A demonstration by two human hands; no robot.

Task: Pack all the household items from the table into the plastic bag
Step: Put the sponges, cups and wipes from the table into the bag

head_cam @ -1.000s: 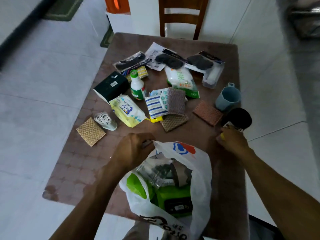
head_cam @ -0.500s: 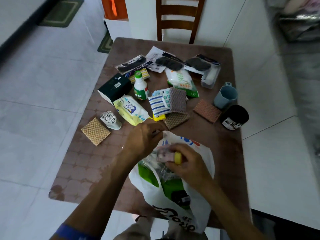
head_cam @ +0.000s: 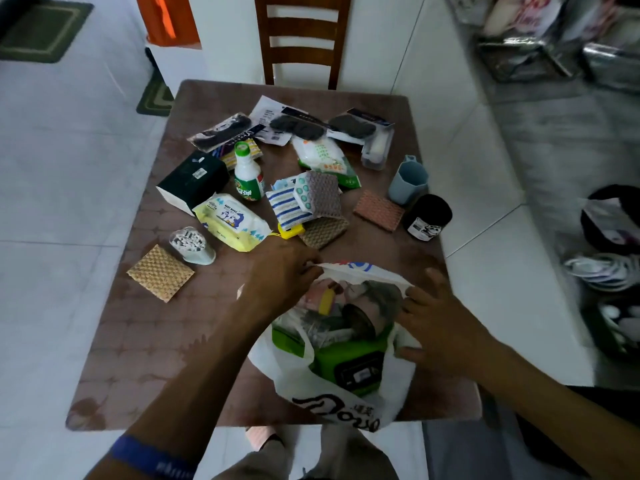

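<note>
A white plastic bag (head_cam: 332, 400) stands open at the near edge of the brown table (head_cam: 145, 341). Inside lie green packs, a clear packet and a small pink item with a yellow cap (head_cam: 323, 299). My left hand (head_cam: 284, 271) pinches the bag's far rim. My right hand (head_cam: 436, 317) rests with spread fingers on the bag's right rim and holds nothing. Beyond the bag lie a yellow baby-wipes pack (head_cam: 230, 221), a white bottle with a green cap (head_cam: 247, 173), a black box (head_cam: 192, 181), a cotton-swab jar (head_cam: 192, 245), several woven sponge pads, a blue cup (head_cam: 407, 180) and a black cup (head_cam: 427, 218).
A wooden chair (head_cam: 301, 39) stands behind the table. Packets of dark items and a white-green pouch (head_cam: 325, 161) crowd the table's far side. Baskets and bags sit on the floor at the right. A tan pad (head_cam: 161, 273) lies near the left edge.
My right hand let go of the pink, yellow-capped item into the bag and moved to the bag's right rim. My left hand kept its hold on the far rim.
</note>
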